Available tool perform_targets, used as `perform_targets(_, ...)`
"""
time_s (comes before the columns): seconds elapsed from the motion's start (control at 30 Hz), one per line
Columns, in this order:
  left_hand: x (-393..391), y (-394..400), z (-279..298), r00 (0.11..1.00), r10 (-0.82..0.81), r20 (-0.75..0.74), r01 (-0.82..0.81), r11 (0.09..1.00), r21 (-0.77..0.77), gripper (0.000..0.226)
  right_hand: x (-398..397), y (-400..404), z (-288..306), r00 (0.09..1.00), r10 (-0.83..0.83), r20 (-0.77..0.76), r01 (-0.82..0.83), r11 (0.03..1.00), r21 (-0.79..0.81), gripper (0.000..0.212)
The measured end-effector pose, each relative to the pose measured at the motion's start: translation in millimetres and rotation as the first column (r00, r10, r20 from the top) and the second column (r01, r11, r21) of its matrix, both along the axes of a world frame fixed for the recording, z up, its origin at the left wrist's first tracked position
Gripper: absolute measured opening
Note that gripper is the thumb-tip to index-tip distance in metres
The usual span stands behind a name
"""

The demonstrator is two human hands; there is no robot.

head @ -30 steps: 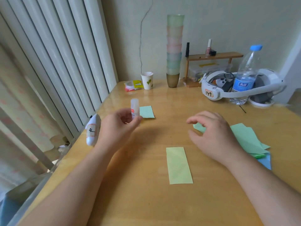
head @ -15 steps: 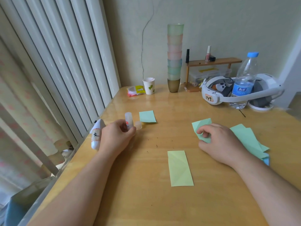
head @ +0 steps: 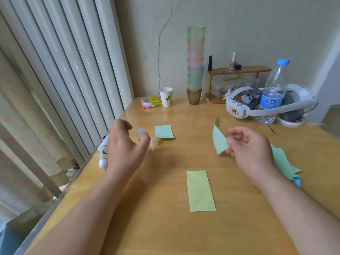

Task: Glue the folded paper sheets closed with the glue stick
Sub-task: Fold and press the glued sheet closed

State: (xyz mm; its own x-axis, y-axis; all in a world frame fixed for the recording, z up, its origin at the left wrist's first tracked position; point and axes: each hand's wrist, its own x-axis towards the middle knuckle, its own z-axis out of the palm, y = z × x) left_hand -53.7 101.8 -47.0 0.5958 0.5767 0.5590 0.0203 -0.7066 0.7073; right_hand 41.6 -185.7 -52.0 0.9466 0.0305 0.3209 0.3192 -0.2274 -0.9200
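folded paper sheet: pale yellow-green
held paper: mint green
paper cup: white, green leaf print
water bottle: clear, blue cap, blue label
table: honey wood
curtain: cream, pink motifs

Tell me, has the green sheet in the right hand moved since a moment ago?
Yes. The green sheet has come up off the table, pinched by the right hand, above the stack of sheets.

left hand: showing bare, no glove, ring or watch
right hand: showing bare, nothing worn on the fingers
left forearm: showing uncovered, no sleeve reaching into view
right forearm: showing uncovered, no sleeve, band or strap at the wrist
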Motion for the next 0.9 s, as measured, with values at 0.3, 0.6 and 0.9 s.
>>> perform_targets(0.3, 3, -78, -4, 0.665, -0.745, 0.052, 0.709, 0.608, -0.357, 0.034, -37, 33, 1, 0.963, 0.238, 0.131, -0.247, 0.967, 0.061, 0.027)
perform_targets(0.6, 5, -76, 4, 0.571, -0.77, 0.284, 0.649, 0.211, -0.731, 0.033, -46, 40, -1, 0.893, 0.374, 0.249, -0.345, 0.926, -0.153, 0.017)
perform_targets(0.9, 5, -72, 7, 0.635, -0.727, 0.26, 0.618, 0.276, -0.736, 0.026, -39, 34, -4, 0.911, 0.298, 0.286, -0.27, 0.954, -0.133, 0.029)
